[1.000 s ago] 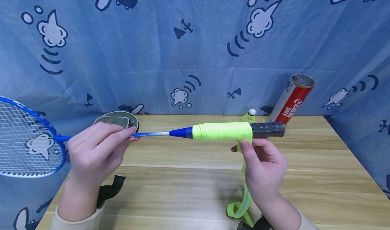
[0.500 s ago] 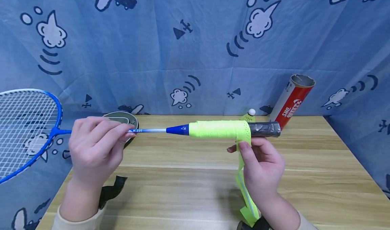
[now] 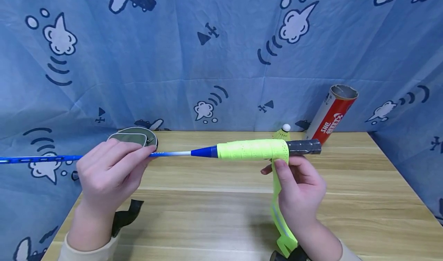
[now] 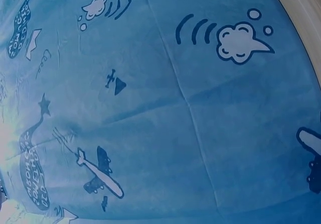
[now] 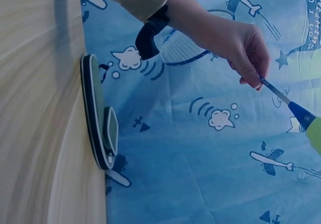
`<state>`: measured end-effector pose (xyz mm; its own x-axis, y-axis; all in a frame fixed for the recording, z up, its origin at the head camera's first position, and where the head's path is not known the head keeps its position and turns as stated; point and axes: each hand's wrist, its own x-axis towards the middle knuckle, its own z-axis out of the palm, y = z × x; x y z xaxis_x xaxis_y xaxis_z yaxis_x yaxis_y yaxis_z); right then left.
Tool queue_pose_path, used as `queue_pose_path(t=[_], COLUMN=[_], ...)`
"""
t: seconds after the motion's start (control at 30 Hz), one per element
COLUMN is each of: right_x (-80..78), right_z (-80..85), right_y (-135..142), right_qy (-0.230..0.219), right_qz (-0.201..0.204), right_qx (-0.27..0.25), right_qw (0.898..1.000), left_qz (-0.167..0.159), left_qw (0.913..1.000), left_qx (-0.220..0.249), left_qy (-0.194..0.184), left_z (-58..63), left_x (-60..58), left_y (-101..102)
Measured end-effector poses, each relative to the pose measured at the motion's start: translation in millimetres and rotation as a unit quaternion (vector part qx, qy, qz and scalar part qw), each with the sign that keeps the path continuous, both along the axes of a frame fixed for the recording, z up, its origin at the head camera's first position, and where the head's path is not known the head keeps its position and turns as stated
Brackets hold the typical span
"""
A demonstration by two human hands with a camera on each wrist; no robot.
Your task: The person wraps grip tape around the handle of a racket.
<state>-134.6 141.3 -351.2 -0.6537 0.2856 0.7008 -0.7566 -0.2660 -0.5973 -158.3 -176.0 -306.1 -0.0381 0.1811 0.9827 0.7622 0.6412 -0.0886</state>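
Left grip (image 3: 112, 170) and right grip (image 3: 302, 182) both pinch, well apart.

dressed in plain, pale beige cloth, with a left sleeve (image 3: 88, 256) finished in a smooth cuff just behind the wrist and a right sleeve (image 3: 347, 255) of matching colour, mostly cut off in the head view. banded at the left wrist with a black strap (image 3: 127, 216), curling away into a loose, squared-off end. fitted near the right wrist with a black attachment (image 3: 298, 254), only partly visible.
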Motion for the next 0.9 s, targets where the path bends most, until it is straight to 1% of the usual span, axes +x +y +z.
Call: queue_pose_path(t=[0.2,0.37,0.43,0.5,0.6,0.8,0.9], right_x=[-0.9,-1.7,-1.4,-1.0,-1.1,-4.4,-3.5], right_z=[1.2,2.9,3.1,2.9,2.4,1.7,2.1], right_y=[-1.0,-1.6,-1.6,-1.4,-1.1,-1.7,-1.4], right_qy=[0.011,0.016,0.012,0.006,0.001,0.012,-0.002], right_qz=[0.017,0.030,0.027,0.022,0.014,0.005,-0.005], right_qx=[-0.011,-0.010,-0.009,-0.010,-0.006,0.016,0.032], right_qw=[1.000,0.999,1.000,1.000,1.000,1.000,0.999], left_qz=[0.014,0.051,0.063,0.067,0.067,0.035,0.032], left_qw=[0.9998,0.9986,0.9979,0.9976,0.9976,0.9993,0.9994], left_qx=[0.011,0.008,0.004,0.002,0.002,-0.001,-0.005], left_qy=[0.013,-0.003,-0.014,-0.018,-0.017,-0.015,-0.016], left_z=[-0.3,2.1,3.0,3.9,4.7,4.4,4.3], left_x=[-1.4,2.2,4.0,4.5,4.3,3.3,3.9], left_y=[2.6,5.6,6.3,6.8,6.9,4.5,3.3])
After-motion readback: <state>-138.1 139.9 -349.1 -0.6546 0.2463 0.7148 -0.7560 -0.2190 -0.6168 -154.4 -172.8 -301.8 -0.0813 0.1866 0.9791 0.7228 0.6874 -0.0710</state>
